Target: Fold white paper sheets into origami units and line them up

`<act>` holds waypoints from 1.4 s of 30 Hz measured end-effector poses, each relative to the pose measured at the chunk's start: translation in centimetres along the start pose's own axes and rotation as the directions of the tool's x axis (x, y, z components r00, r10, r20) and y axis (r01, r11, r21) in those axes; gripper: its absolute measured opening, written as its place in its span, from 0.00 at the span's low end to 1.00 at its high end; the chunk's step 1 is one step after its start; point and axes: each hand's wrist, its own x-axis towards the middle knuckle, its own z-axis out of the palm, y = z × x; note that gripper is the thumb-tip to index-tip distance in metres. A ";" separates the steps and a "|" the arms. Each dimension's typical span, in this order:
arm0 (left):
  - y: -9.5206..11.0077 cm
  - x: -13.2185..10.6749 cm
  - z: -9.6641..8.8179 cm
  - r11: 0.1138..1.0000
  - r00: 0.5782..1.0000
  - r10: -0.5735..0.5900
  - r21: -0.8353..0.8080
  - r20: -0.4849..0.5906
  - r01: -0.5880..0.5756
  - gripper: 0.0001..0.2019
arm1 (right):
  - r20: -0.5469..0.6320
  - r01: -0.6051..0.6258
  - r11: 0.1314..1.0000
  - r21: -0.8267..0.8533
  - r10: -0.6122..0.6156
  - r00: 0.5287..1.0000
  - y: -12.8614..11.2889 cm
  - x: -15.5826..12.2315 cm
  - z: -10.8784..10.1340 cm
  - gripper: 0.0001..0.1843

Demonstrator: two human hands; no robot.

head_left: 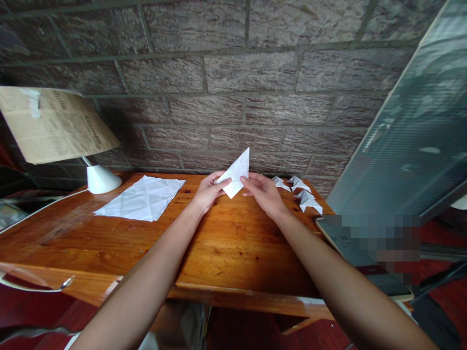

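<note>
A white paper sheet folded into a pointed triangle [237,174] is held just above the polished wooden counter [226,248] at the centre of the frame. It is pinched at its lower edges by the left hand [208,193] and the right hand [264,195], with the fingers of both closed on it. Its long axis is tilted, and the tip points to the upper right. Folding is judged partly done: three small folded white paper pieces [299,190] lie right of centre, and a creased flat white sheet [142,198] lies open left of centre.

A folded paper [236,175] sits between the left hand [208,190] and right hand [263,193] above the table [226,243]; a creased sheet [141,198] lies left, a lamp [54,131] behind it, small paper figures [299,192] right
</note>
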 end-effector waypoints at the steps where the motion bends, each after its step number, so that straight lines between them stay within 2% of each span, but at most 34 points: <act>1: 0.0 0.0 0.0 1.000 1.000 0.004 0.008 -0.001 -0.004 0.23 | 0.016 -0.002 1.000 0.005 0.002 1.000 0.1 0.0 -0.1 0.24; 8: 0.4 0.0 0.0 0.995 0.999 -0.043 -0.094 0.011 0.044 0.20 | -0.022 -0.067 0.989 0.135 0.071 0.997 0.1 0.2 -0.7 0.18; 10: 0.4 -0.1 0.1 0.997 0.999 -0.025 -0.067 0.021 0.027 0.21 | -0.046 -0.082 0.983 0.163 0.091 0.995 0.1 0.3 -0.8 0.17; 13: 0.3 -0.2 0.3 0.990 0.993 0.109 0.089 0.039 -0.112 0.22 | -0.087 -0.081 0.985 0.153 0.095 0.992 0.2 0.4 -0.9 0.16; 17: 0.0 -0.6 0.6 0.886 0.946 0.317 0.335 0.064 -0.319 0.24 | -0.123 -0.049 0.990 0.135 0.066 0.990 0.5 0.4 -0.8 0.14; 20: 0.0 -0.9 0.7 0.807 0.915 0.391 0.443 0.094 -0.390 0.24 | -0.114 -0.032 0.995 0.095 0.042 0.993 0.7 0.4 -0.7 0.16; 22: 0.1 -1.1 0.9 0.799 0.915 0.395 0.459 0.087 -0.389 0.24 | -0.106 -0.019 0.998 0.064 0.026 0.994 0.8 0.4 -0.6 0.18; 25: 0.5 -1.5 1.2 0.821 0.917 0.394 0.428 0.054 -0.378 0.21 | -0.099 0.007 0.999 0.035 -0.003 0.995 0.9 0.4 -0.6 0.19; 30: 0.6 -1.6 1.1 0.843 0.917 0.400 0.395 -0.009 -0.364 0.11 | -0.120 0.012 1.000 0.023 -0.009 0.993 1.3 0.5 -0.7 0.19; 34: -0.1 -0.8 0.8 0.853 0.902 0.430 0.349 -0.045 -0.389 0.13 | -0.128 -0.031 0.998 0.055 0.038 0.991 1.6 0.6 -0.7 0.20; 42: -0.4 -0.3 1.2 0.964 0.957 0.264 0.077 -0.120 -0.256 0.16 | -0.139 -0.053 0.995 0.080 0.064 0.988 1.5 0.7 -0.6 0.18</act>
